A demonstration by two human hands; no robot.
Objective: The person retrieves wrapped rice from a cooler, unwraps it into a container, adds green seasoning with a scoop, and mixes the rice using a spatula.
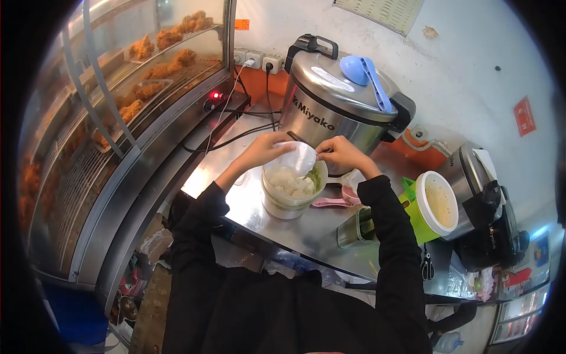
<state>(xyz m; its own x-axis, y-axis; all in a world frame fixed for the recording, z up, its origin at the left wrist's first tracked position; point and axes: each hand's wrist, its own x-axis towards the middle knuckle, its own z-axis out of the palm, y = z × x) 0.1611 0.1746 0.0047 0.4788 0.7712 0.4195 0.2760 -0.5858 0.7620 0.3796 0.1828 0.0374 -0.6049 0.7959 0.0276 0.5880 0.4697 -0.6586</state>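
My left hand (268,148) is closed on a small white translucent plastic bag (302,158), held above a round pale tub (284,209). The fingertips of my right hand (343,153) pinch together at the bag's right edge. Inside the tub are white clumps (289,182), and something green (316,177) shows along its right side; I cannot tell exactly what they are. A pink-handled scoop (331,202) lies on the metal counter just right of the tub.
Behind my hands stands a large Miyako rice cooker (312,106) with blue scoops (368,76) on its lid. To the right are a metal container (349,232), a lime-green bucket (413,215) and scissors (427,268). A glass case (112,177) of fried food is at left.
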